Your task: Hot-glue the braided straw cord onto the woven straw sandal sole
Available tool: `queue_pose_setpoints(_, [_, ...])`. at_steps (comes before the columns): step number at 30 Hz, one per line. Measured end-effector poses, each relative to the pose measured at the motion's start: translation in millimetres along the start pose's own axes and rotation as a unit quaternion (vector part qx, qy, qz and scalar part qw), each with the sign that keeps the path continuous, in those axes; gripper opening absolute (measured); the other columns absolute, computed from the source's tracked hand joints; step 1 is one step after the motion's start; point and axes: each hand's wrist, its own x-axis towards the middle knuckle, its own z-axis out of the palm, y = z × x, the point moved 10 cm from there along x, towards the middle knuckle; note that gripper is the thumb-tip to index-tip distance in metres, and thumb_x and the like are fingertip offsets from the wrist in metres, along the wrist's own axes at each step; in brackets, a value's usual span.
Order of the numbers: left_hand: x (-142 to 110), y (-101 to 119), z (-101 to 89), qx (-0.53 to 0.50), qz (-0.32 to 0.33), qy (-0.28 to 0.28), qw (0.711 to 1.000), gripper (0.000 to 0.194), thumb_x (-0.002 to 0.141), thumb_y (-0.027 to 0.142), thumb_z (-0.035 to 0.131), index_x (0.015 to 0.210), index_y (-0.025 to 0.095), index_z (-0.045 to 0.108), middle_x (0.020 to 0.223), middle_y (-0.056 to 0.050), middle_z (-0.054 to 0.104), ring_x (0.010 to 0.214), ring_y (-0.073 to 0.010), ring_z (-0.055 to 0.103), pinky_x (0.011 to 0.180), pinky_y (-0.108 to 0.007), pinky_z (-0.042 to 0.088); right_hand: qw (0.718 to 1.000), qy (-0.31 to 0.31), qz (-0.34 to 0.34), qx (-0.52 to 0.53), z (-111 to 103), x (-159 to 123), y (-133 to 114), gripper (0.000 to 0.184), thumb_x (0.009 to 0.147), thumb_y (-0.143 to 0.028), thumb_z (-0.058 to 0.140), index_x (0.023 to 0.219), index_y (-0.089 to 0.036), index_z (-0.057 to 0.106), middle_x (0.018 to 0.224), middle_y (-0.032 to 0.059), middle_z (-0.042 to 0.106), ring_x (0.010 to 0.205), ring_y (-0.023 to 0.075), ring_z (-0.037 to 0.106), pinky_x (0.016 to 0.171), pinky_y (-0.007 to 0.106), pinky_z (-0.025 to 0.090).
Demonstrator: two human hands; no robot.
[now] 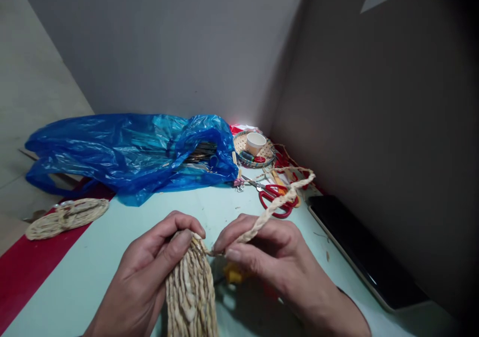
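Observation:
A flat piece woven from pale braided straw (191, 292) stands on edge in front of me. My left hand (147, 272) is closed around its top edge, thumb on the near face. My right hand (269, 257) pinches the loose braided straw cord (279, 202) where it joins the piece. The cord runs up and to the right over the red-handled scissors (275, 197). A small yellow object (232, 273) lies on the table under my right hand, partly hidden.
A blue plastic bag (123, 152) lies across the back of the pale green table (105, 247). A finished oval straw mat (67, 217) sits at left on a red strip. A small basket (266, 152) with a white cup (256, 141) stands near the wall corner. A dark phone (359, 252) lies at right.

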Motion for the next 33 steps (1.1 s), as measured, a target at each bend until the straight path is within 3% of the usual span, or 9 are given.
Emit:
queue_pose_setpoints(4, [2.4, -3.5, -5.4, -0.003, 0.000, 0.012, 1.000, 0.025, 0.068, 0.041, 0.084, 0.080, 0.022, 0.073, 0.065, -0.001, 0.058, 0.059, -0.0156, 0.054, 0.051, -0.022, 0.047, 0.991, -0.023, -0.090, -0.098, 6.7, -2.3, -18.5, 0.011, 0.090, -0.013, 0.068, 0.087, -0.017, 0.078, 0.082, 0.0005, 0.074, 0.082, 0.0134, 0.067, 0.082, 0.024, 0.051])
queue_pose_setpoints(10, [1.5, -8.4, -6.1, -0.017, -0.014, 0.005, 1.000, 0.024, 0.068, 0.040, 0.085, 0.079, 0.023, 0.072, 0.065, -0.001, 0.060, 0.058, -0.0163, 0.056, 0.051, -0.024, 0.047, 0.985, -0.039, -0.117, -0.124, 11.9, -1.8, -19.0, 0.014, 0.092, -0.011, 0.066, 0.088, -0.019, 0.077, 0.085, 0.0015, 0.075, 0.083, 0.0145, 0.067, 0.084, 0.026, 0.052])
queue_pose_setpoints(17, [4.8, -8.6, -5.4, 0.004, 0.006, -0.009, 1.000, 0.022, 0.076, 0.042, 0.079, 0.083, 0.024, 0.070, 0.066, 0.000, 0.058, 0.060, -0.0170, 0.058, 0.053, -0.024, 0.046, 0.983, -0.052, -0.095, -0.150, 15.5, -3.6, -12.0, 0.009, 0.093, -0.011, 0.067, 0.092, -0.017, 0.075, 0.090, 0.0027, 0.074, 0.088, 0.0146, 0.069, 0.085, 0.025, 0.053])
queue_pose_setpoints(22, [3.8, -6.8, -4.3, -0.013, 0.012, 0.004, 1.000, 0.020, 0.077, 0.040, 0.078, 0.083, 0.023, 0.070, 0.069, 0.000, 0.060, 0.062, -0.0161, 0.057, 0.056, -0.024, 0.046, 0.979, -0.028, -0.092, -0.177, 12.2, -4.1, -13.1, 0.012, 0.092, -0.011, 0.065, 0.095, -0.019, 0.073, 0.098, 0.0020, 0.075, 0.097, 0.0158, 0.068, 0.092, 0.025, 0.051])
queue_pose_setpoints(27, [3.2, -7.7, -5.4, -0.025, 0.010, 0.012, 1.000, 0.023, 0.074, 0.040, 0.081, 0.084, 0.022, 0.070, 0.066, 0.000, 0.060, 0.059, -0.0151, 0.055, 0.053, -0.023, 0.045, 0.980, -0.006, -0.062, -0.190, 7.5, -3.6, -6.6, 0.012, 0.093, -0.019, 0.064, 0.097, -0.022, 0.074, 0.098, 0.0012, 0.079, 0.094, 0.0172, 0.071, 0.094, 0.028, 0.051])
queue_pose_setpoints(33, [3.5, -8.2, -7.6, -0.020, 0.021, 0.011, 1.000, 0.021, 0.077, 0.041, 0.078, 0.085, 0.023, 0.070, 0.067, 0.000, 0.060, 0.059, -0.0155, 0.054, 0.053, -0.024, 0.044, 0.987, 0.000, -0.052, -0.151, 6.9, -3.9, -1.1, 0.010, 0.092, -0.019, 0.065, 0.094, -0.024, 0.074, 0.102, -0.0003, 0.079, 0.096, 0.0155, 0.072, 0.091, 0.026, 0.052])
